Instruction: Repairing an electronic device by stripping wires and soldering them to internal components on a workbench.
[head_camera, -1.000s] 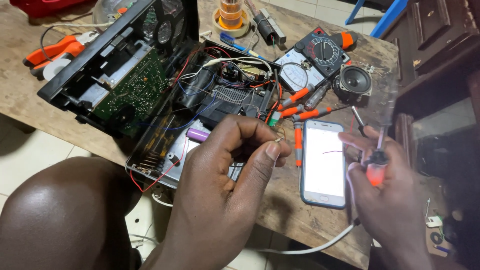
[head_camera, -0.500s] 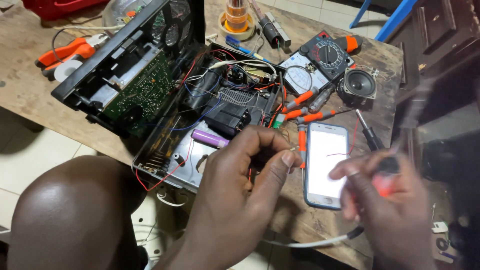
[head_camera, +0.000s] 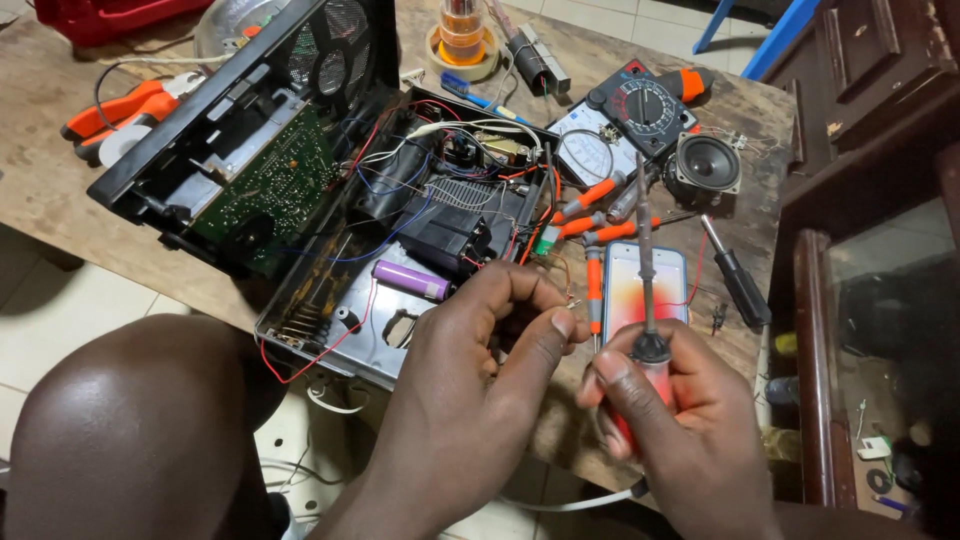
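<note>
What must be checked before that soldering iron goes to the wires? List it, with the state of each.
1. Right hand grips the soldering iron: ok, fingers wrapped round the red handle.
2. Left hand holds the thin wires: ok, pinched between thumb and fingertips.
3. Iron's tip is apart from the wires: ok, the shaft points away over the table.
4. Nothing delicate lies under the shaft: not ok, the lit phone is right below it.
5. Iron is hot: cannot tell.
6. Purple cell in the open case is disconnected: cannot tell.
</note>
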